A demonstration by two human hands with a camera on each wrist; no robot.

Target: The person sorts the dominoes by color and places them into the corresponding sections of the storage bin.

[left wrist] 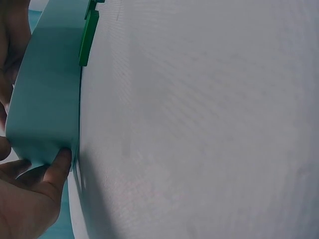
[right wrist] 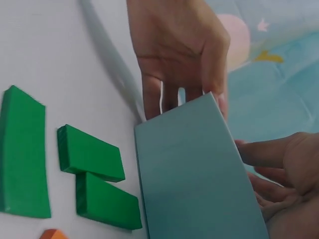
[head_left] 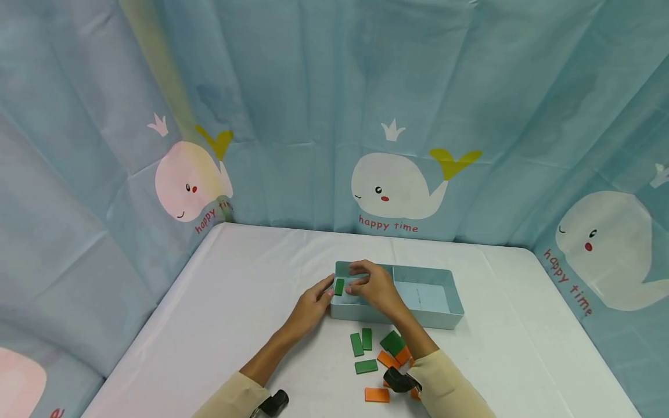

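Note:
A pale blue-green divided box (head_left: 434, 320) stands on the white table. My left hand (head_left: 309, 307) holds its left end, fingers against the outside of the end wall and thumb at the rim. Above the left compartment is my right hand (head_left: 378, 288), its fingers bent and spread with a gap between thumb and fingertips; nothing shows between them. One green block (head_left: 339, 287) is in that compartment, by the left wall. In the right wrist view, the box's front wall (right wrist: 194, 169) hides the right fingertips (right wrist: 254, 149) partly.
In front of the box lie several loose green blocks (head_left: 366, 366) and orange blocks (head_left: 377, 395), some partly hidden by the right forearm. The right compartment (head_left: 431, 297) shows its bare floor. A blue curtain (head_left: 292, 116) with whale prints hangs behind the table.

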